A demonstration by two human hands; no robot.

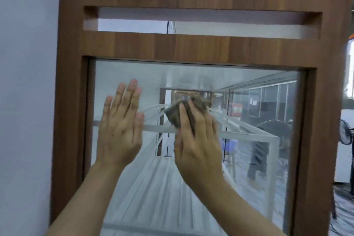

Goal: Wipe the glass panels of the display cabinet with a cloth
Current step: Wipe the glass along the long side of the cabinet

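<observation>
Head view: right hand (197, 140) presses cloth (183, 113) flat on glass (249, 82); left hand (119, 130), spread wide, braces. Wipe in overlapping strokes.

The display cabinet's frame (118, 48) is a warm reddish-brown with a vertical wood-grain pattern, darker along the inner edge next to the glass; the slot cut through the frame's top shows pale grey-lilac behind it; the wall (26, 82) left of the frame is a plain pale blue-grey; the glass panel (153, 188) inside the frame is clear with a whitish haze, showing white shelf bars and pale streaks; the cloth (177, 114), against the glass near the frame's middle, is mottled brown and dark grey; a fan (346, 134) right of the frame is black.
</observation>
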